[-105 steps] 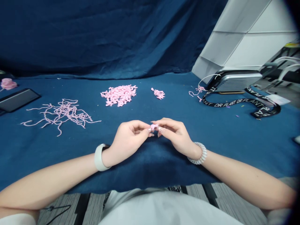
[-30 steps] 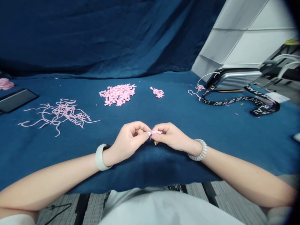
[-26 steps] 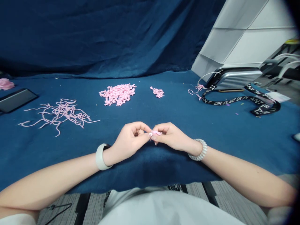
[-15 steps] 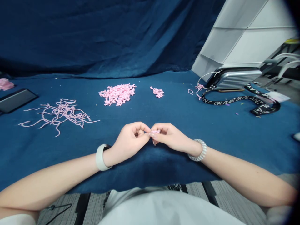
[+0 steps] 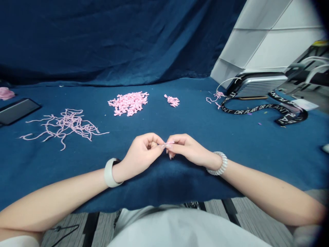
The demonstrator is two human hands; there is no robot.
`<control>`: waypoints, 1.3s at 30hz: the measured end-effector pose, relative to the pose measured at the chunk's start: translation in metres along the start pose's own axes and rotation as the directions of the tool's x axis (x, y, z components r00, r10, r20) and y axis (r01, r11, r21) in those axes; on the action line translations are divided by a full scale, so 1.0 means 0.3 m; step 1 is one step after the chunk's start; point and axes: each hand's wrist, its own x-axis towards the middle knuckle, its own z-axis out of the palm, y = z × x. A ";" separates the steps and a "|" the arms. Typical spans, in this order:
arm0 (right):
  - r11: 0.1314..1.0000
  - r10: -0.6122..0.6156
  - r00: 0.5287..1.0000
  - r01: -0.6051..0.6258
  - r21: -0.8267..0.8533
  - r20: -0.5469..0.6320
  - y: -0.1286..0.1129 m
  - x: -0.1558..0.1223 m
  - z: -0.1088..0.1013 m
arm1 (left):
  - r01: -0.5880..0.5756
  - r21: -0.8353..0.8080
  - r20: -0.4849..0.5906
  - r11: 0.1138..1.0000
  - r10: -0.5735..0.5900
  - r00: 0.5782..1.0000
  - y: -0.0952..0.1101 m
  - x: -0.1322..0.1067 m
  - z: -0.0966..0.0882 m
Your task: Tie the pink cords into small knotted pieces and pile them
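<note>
Over the front of the blue cloth, my left hand [image 5: 144, 152] and my right hand [image 5: 186, 148] meet fingertip to fingertip. Both pinch a short pink yarn piece [image 5: 170, 142] between thumb and forefinger; most of it is hidden by the fingers. Beyond the hands lie a large heap of knotted pink yarn pieces [image 5: 130, 103] and, to its right, a small cluster of the same pieces [image 5: 172, 101]. On the left, loose pink yarn strands [image 5: 69, 123] are spread in a tangle.
A dark flat device [image 5: 19, 110] and a pink item [image 5: 6, 93] sit at the far left. At the right are a silver ribbed case [image 5: 260, 85], a black lettered strap [image 5: 246, 111] and pink yarn scraps [image 5: 218, 97]. A blue curtain [image 5: 108, 41] hangs behind the table.
Both hands stay in the same pinch, with small finger shifts. Less of the pink yarn piece shows between the fingers now. The heaps and strands lie as before.
</note>
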 end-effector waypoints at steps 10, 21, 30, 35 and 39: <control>0.999 0.015 0.994 -0.010 0.044 -0.105 0.001 0.003 -0.003 | 0.044 -0.008 -0.001 0.999 -0.044 0.999 -0.006 0.010 0.001; 0.976 -0.085 0.981 0.047 -0.213 -0.173 -0.010 -0.011 0.008 | 0.064 -0.040 -0.021 0.997 -0.065 0.998 -0.011 0.014 0.001; 0.977 -0.090 0.983 0.055 -0.207 -0.162 -0.012 -0.009 -0.003 | 0.063 -0.119 -0.006 0.991 -0.064 0.998 -0.035 0.019 0.004; 0.952 -0.087 0.978 0.027 -0.304 -0.187 -0.014 -0.009 0.008 | 0.082 -0.107 0.000 0.991 -0.082 0.997 -0.033 0.017 0.006; 0.969 -0.074 0.980 0.027 -0.244 -0.187 -0.010 -0.004 -0.001 | 0.074 -0.113 -0.002 0.991 -0.075 0.997 -0.031 0.018 0.003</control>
